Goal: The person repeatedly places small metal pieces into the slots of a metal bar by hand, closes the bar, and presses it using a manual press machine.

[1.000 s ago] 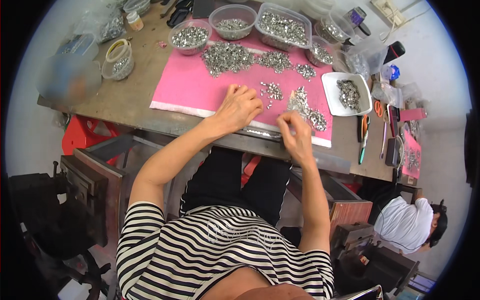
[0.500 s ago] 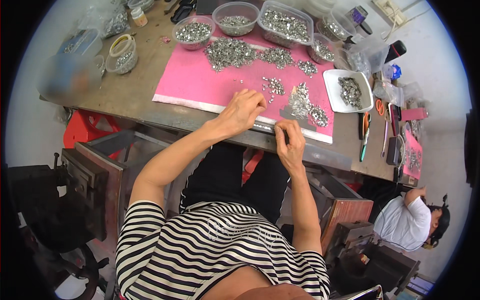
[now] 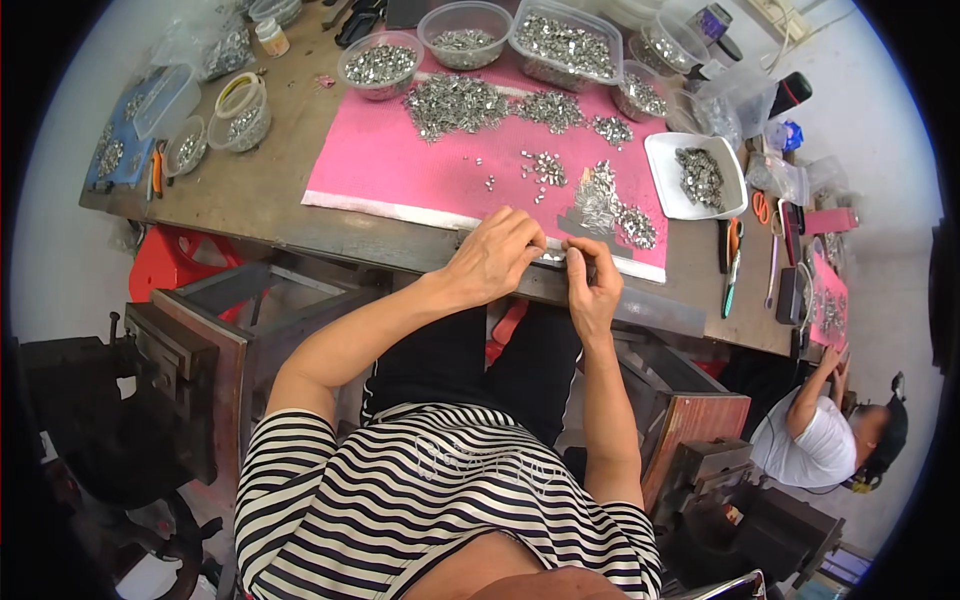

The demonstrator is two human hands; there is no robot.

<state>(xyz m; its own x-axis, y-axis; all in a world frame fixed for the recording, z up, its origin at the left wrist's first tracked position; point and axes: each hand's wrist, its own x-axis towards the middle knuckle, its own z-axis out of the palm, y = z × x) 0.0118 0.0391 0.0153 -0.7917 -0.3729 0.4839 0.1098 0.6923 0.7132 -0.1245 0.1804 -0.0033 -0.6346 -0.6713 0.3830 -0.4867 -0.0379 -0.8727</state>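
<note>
My left hand (image 3: 497,257) is closed, fingertips pinched together at the front edge of the pink mat (image 3: 380,165); what they pinch is hidden. Just across from it, thumb and forefinger of my right hand (image 3: 596,287) close on the right end of a short row of small shiny metal pieces (image 3: 551,257). That row lies between the two hands, partly covered by the fingers. Beyond them on the mat are a little group of loose metal pieces (image 3: 547,168), a heap of thin silvery pieces (image 3: 598,195) on a grey plate and a larger pile (image 3: 455,105).
Clear tubs (image 3: 463,50) of metal pieces line the back. To the right sit a white tray (image 3: 655,180), green-and-orange handled pliers (image 3: 731,285) and orange-handled scissors (image 3: 760,207). Orange-handled pliers (image 3: 156,170) lie far left. Another person (image 3: 815,445) sits at the right.
My left hand has moved right and slightly nearer, closing the gap to my right hand, which shifts slightly right. The blur at far left is gone. The other person's arms have moved.
</note>
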